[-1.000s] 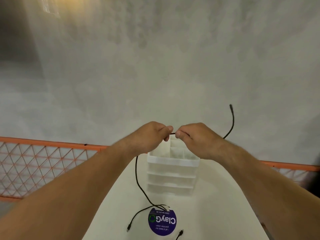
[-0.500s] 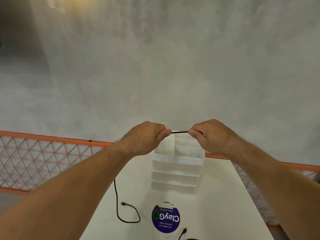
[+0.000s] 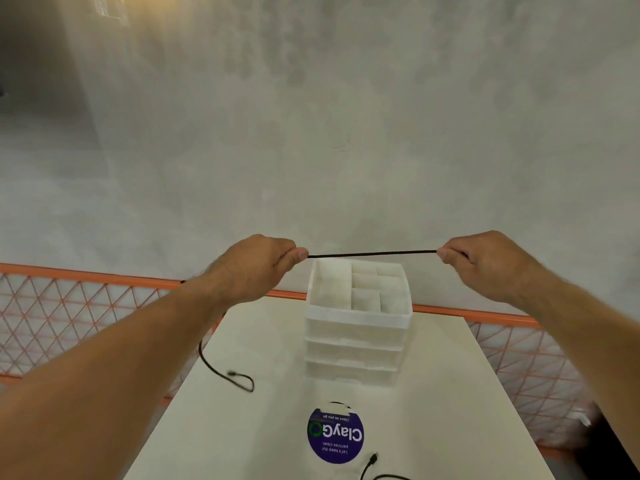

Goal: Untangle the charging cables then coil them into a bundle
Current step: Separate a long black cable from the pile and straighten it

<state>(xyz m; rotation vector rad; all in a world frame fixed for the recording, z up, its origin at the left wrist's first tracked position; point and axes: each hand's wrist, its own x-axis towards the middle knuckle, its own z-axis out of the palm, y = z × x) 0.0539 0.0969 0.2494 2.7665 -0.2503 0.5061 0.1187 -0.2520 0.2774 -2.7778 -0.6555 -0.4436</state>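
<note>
Fingers point(image 3: 297, 255) of L hand point(image 3: 254, 268) & R hand point(image 3: 486, 265) curled, each pinching the black cable point(image 3: 372, 253). It's stretched taut in the air above the drawer organizer point(image 3: 356, 323), prob. to pull kinks out before coiling. Slack end trails onto counter point(image 3: 450, 393) under L forearm.

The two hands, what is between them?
In the head view, a thin black cable stretches straight from the left hand to the right hand, both pinching it. The white drawer box stands on the table beneath.
</note>
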